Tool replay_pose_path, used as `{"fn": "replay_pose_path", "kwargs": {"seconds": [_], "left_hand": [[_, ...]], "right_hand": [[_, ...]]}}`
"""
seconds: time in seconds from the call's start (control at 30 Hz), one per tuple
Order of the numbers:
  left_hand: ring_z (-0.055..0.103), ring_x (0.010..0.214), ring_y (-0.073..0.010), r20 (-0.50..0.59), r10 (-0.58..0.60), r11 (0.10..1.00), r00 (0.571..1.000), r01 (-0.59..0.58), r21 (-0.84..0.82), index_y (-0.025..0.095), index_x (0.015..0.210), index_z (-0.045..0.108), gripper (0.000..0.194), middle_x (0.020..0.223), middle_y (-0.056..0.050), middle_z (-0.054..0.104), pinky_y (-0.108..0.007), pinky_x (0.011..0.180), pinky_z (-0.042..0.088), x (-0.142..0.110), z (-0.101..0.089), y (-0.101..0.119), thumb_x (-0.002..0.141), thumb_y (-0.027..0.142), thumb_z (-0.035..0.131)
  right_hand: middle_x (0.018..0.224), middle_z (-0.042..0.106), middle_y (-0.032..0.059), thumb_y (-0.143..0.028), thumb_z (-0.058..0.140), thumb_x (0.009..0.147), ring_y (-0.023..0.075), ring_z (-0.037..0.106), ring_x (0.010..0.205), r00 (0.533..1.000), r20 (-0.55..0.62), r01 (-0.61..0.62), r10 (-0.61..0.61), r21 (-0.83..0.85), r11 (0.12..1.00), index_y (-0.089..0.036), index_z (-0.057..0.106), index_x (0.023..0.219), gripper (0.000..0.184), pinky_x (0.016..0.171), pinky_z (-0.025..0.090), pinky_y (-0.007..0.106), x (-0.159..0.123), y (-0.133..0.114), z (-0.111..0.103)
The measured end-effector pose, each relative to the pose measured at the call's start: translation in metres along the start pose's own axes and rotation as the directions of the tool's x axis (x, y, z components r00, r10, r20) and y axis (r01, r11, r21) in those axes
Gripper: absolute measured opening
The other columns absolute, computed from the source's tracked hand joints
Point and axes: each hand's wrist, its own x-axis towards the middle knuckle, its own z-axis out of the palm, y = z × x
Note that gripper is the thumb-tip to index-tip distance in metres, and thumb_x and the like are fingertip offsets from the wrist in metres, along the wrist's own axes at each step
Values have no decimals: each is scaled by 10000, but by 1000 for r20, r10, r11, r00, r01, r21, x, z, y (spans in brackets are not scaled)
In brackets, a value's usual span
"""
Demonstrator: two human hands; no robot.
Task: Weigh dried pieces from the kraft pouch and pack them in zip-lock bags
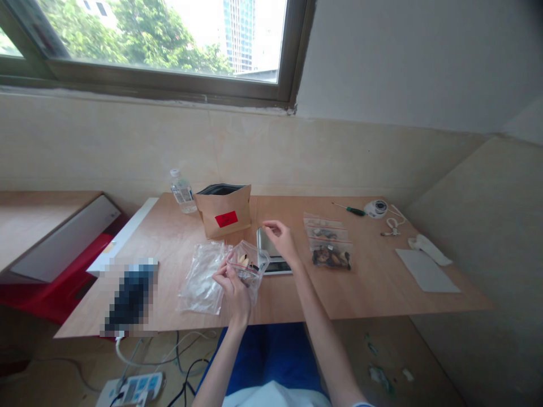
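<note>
My left hand (234, 285) grips a clear zip bag (254, 285) with its mouth open; pale and dark small pieces show inside. My right hand (280, 236) hovers over a small digital scale (268, 249), thumb and fingertips pinched together. Whatever is between those fingertips is too small to name. Flat clear plastic bags (201, 280) lie on the table beside my left hand. Behind them stands a brown kraft pouch (224, 212) with a red label, its top open. Right of the scale lie filled zip bags (331, 257) with dark dried-looking pieces.
A water bottle (183, 192) stands by the pouch. A blurred-out dark device (129, 297) lies at the left edge of the table (360, 294). Farther right are a screwdriver (355, 211), a white dome camera (375, 209) with cable, and a white sheet (426, 271). A power strip (131, 390) and cables lie below.
</note>
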Motion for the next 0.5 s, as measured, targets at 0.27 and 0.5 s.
{"fn": "replay_pose_path", "kwargs": {"seconds": [0.27, 0.5], "left_hand": [[509, 1136, -219, -20, -131, 990, 991, 132, 47, 231, 908, 329, 277, 1227, -125, 491, -393, 932, 411, -2, 0, 4, 893, 507, 328], [467, 1204, -208, -21, -129, 991, 991, 128, -45, 236, 937, 333, 273, 1249, -108, 485, -422, 976, 392, 2, -1, -3, 888, 505, 331]], "right_hand": [[1019, 676, 26, -281, 516, 855, 134, 638, 919, 953, 301, -3, -46, 161, 987, -246, 564, 1152, 303, 799, 506, 277, -25, -83, -12], [1255, 540, 74, -351, 526, 858, 207, 461, 1217, 991, 121, 58, -54, -27, 998, -250, 517, 1214, 370, 1045, 350, 418, -57, -71, -12]]}}
